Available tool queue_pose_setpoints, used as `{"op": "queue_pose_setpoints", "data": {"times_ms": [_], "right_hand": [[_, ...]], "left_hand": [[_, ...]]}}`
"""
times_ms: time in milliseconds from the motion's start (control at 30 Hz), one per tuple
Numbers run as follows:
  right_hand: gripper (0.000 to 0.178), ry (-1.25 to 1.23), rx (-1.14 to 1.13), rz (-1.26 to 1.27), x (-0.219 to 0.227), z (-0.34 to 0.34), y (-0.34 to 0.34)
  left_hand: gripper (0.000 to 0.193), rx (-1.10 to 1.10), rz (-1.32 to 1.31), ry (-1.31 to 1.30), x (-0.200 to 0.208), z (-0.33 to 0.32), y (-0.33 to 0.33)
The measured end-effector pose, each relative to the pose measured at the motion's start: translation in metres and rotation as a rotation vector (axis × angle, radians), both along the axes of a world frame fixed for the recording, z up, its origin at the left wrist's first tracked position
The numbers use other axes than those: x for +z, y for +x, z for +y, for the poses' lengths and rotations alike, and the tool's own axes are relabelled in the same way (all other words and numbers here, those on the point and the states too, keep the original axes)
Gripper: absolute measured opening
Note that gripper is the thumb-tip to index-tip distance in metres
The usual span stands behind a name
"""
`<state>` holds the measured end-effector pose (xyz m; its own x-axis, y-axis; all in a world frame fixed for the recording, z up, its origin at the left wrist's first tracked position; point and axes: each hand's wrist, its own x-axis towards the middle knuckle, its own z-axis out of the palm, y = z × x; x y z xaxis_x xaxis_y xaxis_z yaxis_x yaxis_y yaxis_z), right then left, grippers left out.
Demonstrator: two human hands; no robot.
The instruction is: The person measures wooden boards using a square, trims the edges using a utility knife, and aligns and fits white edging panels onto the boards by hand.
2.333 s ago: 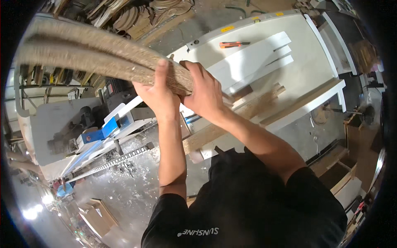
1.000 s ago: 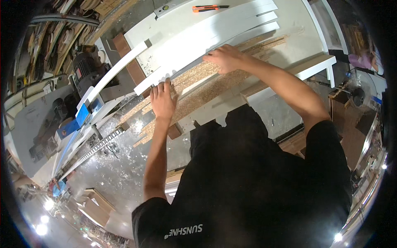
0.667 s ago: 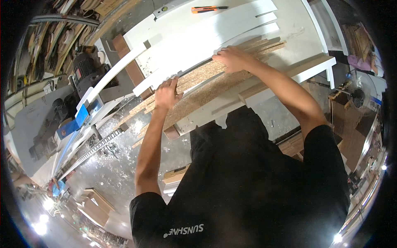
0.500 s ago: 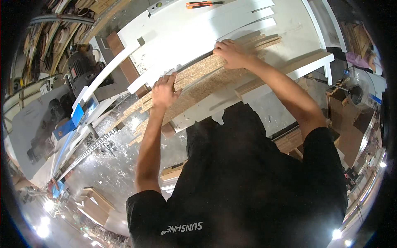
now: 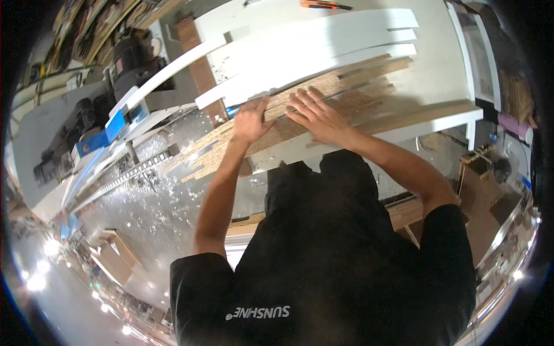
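Observation:
Several long particleboard strips (image 5: 369, 73) lie side by side at a slant on the white worktable, their rough brown faces up. My left hand (image 5: 249, 122) rests over the strips at their middle, thumb apart from the fingers; the fingertips reach the far edge, by something small and blue. To its right, my right hand (image 5: 321, 120) lies on the strips with fingers stretched and spread. Neither hand appears to grip a strip. Just beyond them are several long white boards (image 5: 323, 40), roughly parallel to the strips.
An orange and black utility knife (image 5: 324, 5) lies at the far side of the worktable (image 5: 435, 69). A white-edged board (image 5: 427, 118) runs along the near right. On the left, strip ends overhang the dusty floor, near a dark motor (image 5: 130, 60) and a slotted metal rail (image 5: 134, 175).
My right hand has come left and nearer, from gripping the strips' far edge to lying spread on top. The left hand's thumb has spread. The whole view has shifted, and more strips show fanned out.

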<state>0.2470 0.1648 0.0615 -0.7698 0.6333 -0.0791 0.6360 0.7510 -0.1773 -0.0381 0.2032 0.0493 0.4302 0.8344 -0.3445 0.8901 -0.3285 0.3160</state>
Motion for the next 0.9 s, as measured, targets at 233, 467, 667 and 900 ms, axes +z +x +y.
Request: {"op": "queue_pose_setpoints", "data": {"times_ms": [233,467,667,900], "right_hand": [[0.100,-0.147,-0.122,-0.091,0.000,0.015,-0.030],[0.094,-0.117,-0.124,-0.031,-0.015,0.001,-0.033],[0.109,-0.251,-0.145,-0.051,-0.013,-0.001,-0.039],[0.132,-0.245,-0.145,-0.096,-0.013,0.013,-0.045]], "left_hand": [[0.076,-0.008,-0.128,0.223,-0.018,-0.013,-0.006],[0.078,-0.032,-0.113,0.164,-0.019,-0.018,-0.010],[0.088,0.029,-0.204,0.219,-0.035,-0.028,-0.014],[0.105,0.039,-0.172,0.131,-0.038,-0.050,-0.022]]}}
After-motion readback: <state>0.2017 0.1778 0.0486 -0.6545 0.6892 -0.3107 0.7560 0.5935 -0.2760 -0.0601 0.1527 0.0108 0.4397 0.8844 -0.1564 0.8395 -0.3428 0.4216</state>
